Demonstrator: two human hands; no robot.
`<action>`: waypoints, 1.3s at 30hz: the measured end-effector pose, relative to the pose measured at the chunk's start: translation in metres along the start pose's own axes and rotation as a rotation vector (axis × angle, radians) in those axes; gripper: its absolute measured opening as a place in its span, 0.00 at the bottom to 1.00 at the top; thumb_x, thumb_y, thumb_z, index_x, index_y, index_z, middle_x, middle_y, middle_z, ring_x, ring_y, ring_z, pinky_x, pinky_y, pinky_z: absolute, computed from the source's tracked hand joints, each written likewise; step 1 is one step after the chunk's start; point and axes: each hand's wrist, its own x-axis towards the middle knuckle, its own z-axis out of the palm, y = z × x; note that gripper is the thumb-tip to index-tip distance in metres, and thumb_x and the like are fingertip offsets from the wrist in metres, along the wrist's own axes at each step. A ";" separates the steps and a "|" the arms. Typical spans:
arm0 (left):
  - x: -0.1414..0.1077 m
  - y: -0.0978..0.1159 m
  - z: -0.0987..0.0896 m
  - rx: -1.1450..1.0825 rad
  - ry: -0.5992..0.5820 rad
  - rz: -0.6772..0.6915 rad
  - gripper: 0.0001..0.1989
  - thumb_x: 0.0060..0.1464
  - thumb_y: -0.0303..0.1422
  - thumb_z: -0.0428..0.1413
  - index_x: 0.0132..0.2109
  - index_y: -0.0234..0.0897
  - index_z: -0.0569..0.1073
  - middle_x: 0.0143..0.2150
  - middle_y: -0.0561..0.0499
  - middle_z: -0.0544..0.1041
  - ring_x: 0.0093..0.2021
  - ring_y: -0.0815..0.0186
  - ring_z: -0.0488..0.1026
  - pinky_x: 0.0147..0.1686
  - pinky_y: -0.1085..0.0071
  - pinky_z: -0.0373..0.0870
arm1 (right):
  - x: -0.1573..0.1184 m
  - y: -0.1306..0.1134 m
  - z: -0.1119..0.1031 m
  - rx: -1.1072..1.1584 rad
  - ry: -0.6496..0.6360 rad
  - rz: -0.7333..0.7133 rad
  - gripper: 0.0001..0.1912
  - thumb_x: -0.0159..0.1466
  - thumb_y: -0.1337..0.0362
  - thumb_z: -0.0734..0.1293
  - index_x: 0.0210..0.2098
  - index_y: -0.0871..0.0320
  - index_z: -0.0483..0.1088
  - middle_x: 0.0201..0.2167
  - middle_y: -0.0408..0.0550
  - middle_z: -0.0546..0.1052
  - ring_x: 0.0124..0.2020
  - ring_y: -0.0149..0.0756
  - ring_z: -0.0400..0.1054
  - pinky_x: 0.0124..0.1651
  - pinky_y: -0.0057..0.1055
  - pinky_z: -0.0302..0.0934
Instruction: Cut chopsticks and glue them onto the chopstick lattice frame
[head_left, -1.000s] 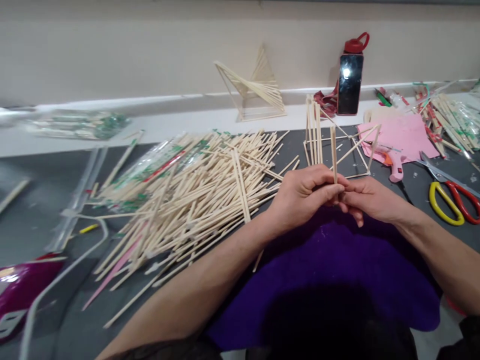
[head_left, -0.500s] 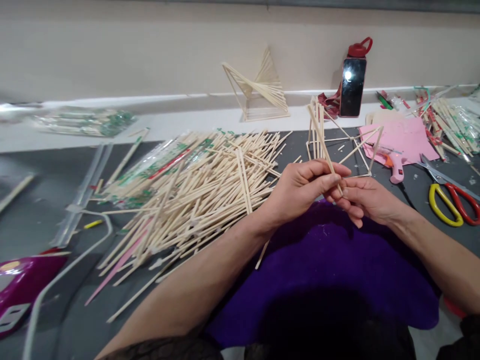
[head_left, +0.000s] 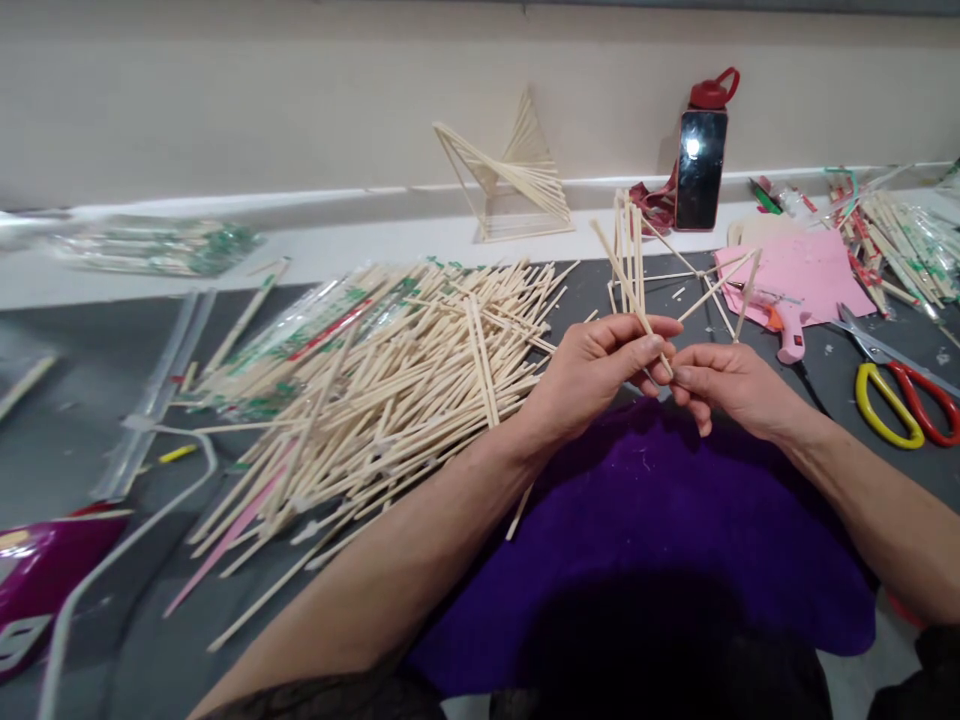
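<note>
My left hand [head_left: 592, 375] pinches a thin wooden chopstick [head_left: 621, 268] between thumb and fingers, near its lower end. The stick tilts up and to the left, away from me. My right hand [head_left: 724, 388] is closed at the same lower end, thumb and fingertips pressed together there; its grip is partly hidden by the left fingers. Just beyond both hands stands a frame of glued chopsticks [head_left: 718, 290], its near part covered by the hands. To the left lies a big loose heap of chopsticks [head_left: 405, 390].
A pink glue gun [head_left: 791, 330] rests by pink sheets [head_left: 821, 265], with scissors [head_left: 889, 400] at right. A twisted stick model [head_left: 517, 180] and a phone [head_left: 700, 170] against a red-capped bottle [head_left: 712, 92] stand at the wall. Wrapped chopsticks [head_left: 165, 248] lie at left.
Both hands have shifted slightly left and up with the chopstick, which leans further left. The whole view has moved a little too.
</note>
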 end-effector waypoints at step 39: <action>0.010 -0.009 -0.005 -0.212 0.049 -0.092 0.09 0.46 0.31 0.66 0.33 0.30 0.76 0.26 0.53 0.77 0.21 0.76 0.71 0.16 0.82 0.66 | -0.006 -0.012 0.005 -0.398 0.127 -0.140 0.13 0.65 0.58 0.61 0.29 0.59 0.69 0.22 0.40 0.71 0.16 0.21 0.62 0.20 0.21 0.56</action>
